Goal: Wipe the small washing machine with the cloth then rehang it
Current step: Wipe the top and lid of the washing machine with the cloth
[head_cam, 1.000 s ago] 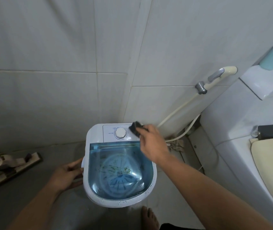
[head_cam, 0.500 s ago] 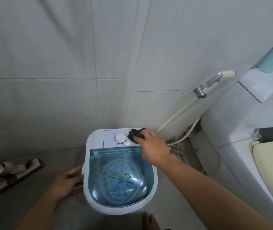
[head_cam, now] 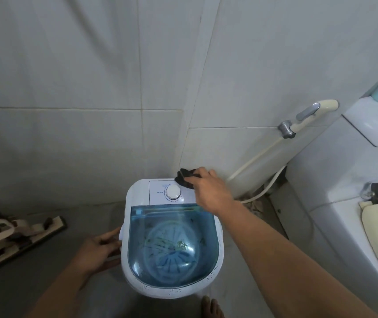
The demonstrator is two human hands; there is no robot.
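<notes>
Two hands: right hand (head_cam: 213, 191) pinches cloth (head_cam: 184, 180) at washing machine (head_cam: 141, 191) rear edge, left hand (head_cam: 96, 253) grips its side; overshooting could drop cloth behind.

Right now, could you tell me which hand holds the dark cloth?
The right hand, gripping the crumpled black cloth atop the small white washing machine; the left hand holds its side.
</notes>
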